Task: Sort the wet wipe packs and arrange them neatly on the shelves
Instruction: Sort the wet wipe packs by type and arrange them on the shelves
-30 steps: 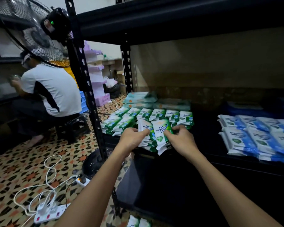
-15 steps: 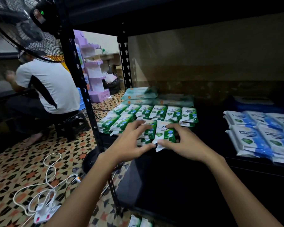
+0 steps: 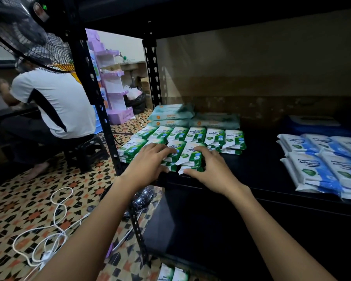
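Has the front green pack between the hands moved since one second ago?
Yes. The front green pack stood tilted up off the stack; it now lies flat atop the front row, level with the shelf edge.

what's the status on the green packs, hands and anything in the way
Both hands flat on front green packs: left hand, right hand. Blue packs apart, right. Nothing blocking.
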